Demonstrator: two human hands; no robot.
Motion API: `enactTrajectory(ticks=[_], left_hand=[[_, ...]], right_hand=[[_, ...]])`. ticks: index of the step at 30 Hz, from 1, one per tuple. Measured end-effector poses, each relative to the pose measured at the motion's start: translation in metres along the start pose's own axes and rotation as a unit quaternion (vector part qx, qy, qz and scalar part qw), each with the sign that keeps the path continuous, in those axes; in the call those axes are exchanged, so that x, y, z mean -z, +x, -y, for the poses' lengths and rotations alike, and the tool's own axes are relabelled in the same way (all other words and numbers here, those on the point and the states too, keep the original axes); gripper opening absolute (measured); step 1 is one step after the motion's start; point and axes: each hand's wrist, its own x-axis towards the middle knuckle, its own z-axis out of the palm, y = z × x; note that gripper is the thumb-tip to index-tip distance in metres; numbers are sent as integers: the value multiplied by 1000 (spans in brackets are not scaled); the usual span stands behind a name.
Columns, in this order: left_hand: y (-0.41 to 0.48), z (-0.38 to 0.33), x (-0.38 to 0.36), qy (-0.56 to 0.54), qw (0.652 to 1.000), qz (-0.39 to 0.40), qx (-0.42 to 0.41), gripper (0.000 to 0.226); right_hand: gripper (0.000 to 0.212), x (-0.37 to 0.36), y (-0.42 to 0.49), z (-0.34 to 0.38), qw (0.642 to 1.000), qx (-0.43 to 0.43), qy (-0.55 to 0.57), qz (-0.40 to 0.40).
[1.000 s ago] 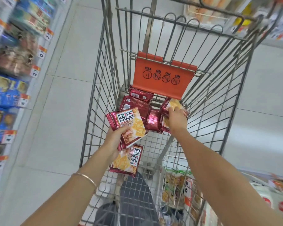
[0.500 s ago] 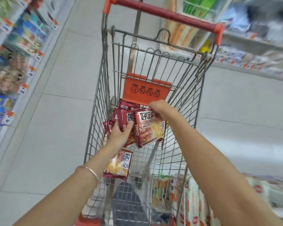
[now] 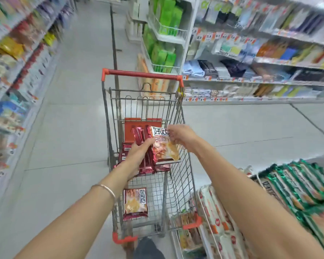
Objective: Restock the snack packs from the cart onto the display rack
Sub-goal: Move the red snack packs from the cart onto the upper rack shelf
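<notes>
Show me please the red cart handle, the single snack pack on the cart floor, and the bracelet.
red cart handle (image 3: 142, 74), head view, middle of the bar.
single snack pack (image 3: 135, 203), head view, centre of its front.
bracelet (image 3: 104, 186), head view, top of the band.

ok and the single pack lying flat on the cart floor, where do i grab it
Pinch its near crimped end, coming straight down from above: the lone pack lies flat, face up, and the wire walls of the cart block a sideways reach. The left hand and right hand are on the stack.
</notes>
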Motion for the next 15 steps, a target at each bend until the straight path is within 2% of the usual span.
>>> enactTrajectory(ticks=[2, 4, 5, 7, 9, 10, 13, 15], left_hand=[[-39, -25, -11, -24, 998, 55, -26, 92], [-71, -48, -25, -31, 993, 105, -33, 75], [-81, -58, -33, -48, 989, 135, -26, 71], [-105, -79, -55, -75, 976, 204, -24, 74], [-123, -95, -86, -71, 967, 241, -30, 85], [-138, -105, -105, -54, 964, 258, -35, 83], [-174, -129, -165, -28, 952, 295, -82, 50], [-197, -142, -210, -23, 937, 331, -105, 45]], right_hand=[[39, 16, -38, 6, 992, 75, -29, -100], [61, 36, -77, 12, 986, 70, -44, -145], [64, 47, -99, 15, 988, 49, -51, -139], [57, 72, -142, 21, 996, 1, -21, -91], [56, 97, -186, 27, 996, -5, 61, -66], [56, 110, -206, 29, 992, 15, 94, -78], [59, 148, -274, 36, 975, 83, 140, -152], [47, 168, -324, 41, 963, 120, 158, -185]])
